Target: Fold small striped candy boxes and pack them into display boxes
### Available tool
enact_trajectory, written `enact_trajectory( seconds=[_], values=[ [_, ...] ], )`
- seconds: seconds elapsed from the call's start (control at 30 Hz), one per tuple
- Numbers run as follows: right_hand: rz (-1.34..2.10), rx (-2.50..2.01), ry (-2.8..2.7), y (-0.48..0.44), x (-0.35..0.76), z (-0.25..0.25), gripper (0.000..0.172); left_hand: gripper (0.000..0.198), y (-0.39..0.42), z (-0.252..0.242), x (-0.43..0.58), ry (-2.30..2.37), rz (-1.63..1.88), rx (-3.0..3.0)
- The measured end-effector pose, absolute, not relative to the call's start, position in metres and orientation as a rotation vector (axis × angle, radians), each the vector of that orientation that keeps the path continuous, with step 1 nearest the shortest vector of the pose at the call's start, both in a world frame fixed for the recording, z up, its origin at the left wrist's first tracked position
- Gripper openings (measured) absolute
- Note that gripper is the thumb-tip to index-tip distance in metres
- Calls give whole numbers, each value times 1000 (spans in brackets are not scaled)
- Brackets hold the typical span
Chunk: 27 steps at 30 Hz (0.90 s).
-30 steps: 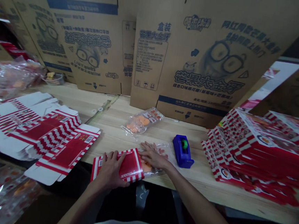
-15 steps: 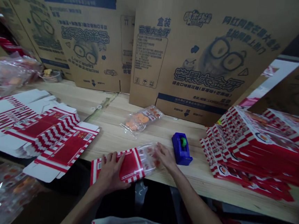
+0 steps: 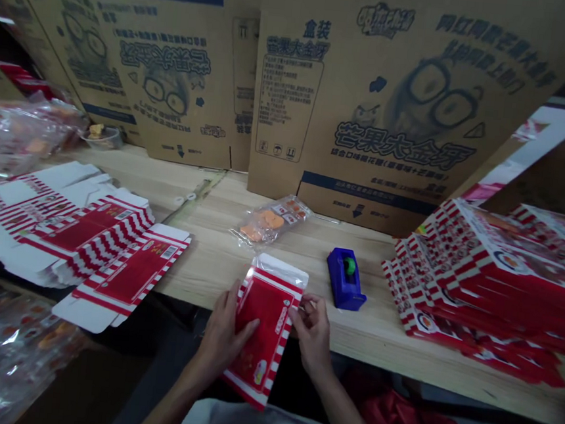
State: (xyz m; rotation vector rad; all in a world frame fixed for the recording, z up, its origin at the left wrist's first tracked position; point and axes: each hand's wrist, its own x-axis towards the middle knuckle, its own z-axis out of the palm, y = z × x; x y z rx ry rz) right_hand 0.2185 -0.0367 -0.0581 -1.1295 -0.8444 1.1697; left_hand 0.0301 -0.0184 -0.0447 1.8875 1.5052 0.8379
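Note:
A flat red carton with white-striped edges (image 3: 262, 329) is tilted over the front edge of the table. My left hand (image 3: 225, 332) grips its left side, thumb lying across the red face. At the carton's right edge my right hand (image 3: 314, 330) is closed, with bent fingers pinching the border. From the far end sticks out a pale flap with clear film (image 3: 280, 268); what lies inside the carton is hidden. Beyond it, a clear packet of orange sweets (image 3: 274, 223) rests on the table. A blue tape dispenser (image 3: 346, 280) stands to the right of my right hand.
Flattened cartons (image 3: 124, 264) are fanned out at the left. Filled red boxes (image 3: 494, 283) are stacked at the right. Large brown cardboard boxes (image 3: 386, 102) wall off the back. More clear packets (image 3: 2, 359) lie low at the left, and a small plastic tub (image 3: 103, 138) sits behind.
The carton has turned from lying sideways to pointing away from me. The clear packet that stuck out of its end is now mostly out of sight. My right hand has moved to the carton's right edge.

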Motion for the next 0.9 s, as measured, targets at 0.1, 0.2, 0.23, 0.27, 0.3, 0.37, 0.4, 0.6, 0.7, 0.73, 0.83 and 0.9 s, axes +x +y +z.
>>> enact_trajectory(
  seconds=[0.1,0.2,0.23,0.27,0.3,0.37,0.4,0.6,0.7,0.73,0.83,0.9],
  values=[
    [1287,-1113,-885,-45,235,-54,59,72,-21,-52,26,1137,926,1636],
    [1324,-1144,-956,-54,248,-57,59,79,-28,-54,28,1004,929,1463],
    [1322,-1155,-971,-58,250,-59,57,82,-31,-55,29,984,926,1426],
    [1317,-1164,-982,-61,251,-62,57,84,-34,-55,31,965,924,1396],
    [1309,-1172,-991,-63,252,-65,57,85,-37,-56,33,948,922,1372],
    [1280,-1195,-1003,-68,253,-72,56,85,-42,-59,35,918,906,1353],
    [1259,-1216,-1019,-69,253,-75,54,85,-44,-61,36,906,891,1353],
    [1160,-1312,-1234,-71,255,-77,17,48,-38,-64,34,950,820,1383],
    [1116,-1279,-1201,-64,252,-68,22,20,-30,-60,35,991,945,1400],
    [1123,-1270,-1159,-61,250,-65,22,19,-28,-59,36,1003,989,1353],
    [1217,-1249,-969,-54,246,-58,28,23,-25,-56,37,1046,1053,1147],
    [1317,-1232,-903,-50,245,-56,42,26,-25,-54,35,1057,1065,1074]
  ],
)
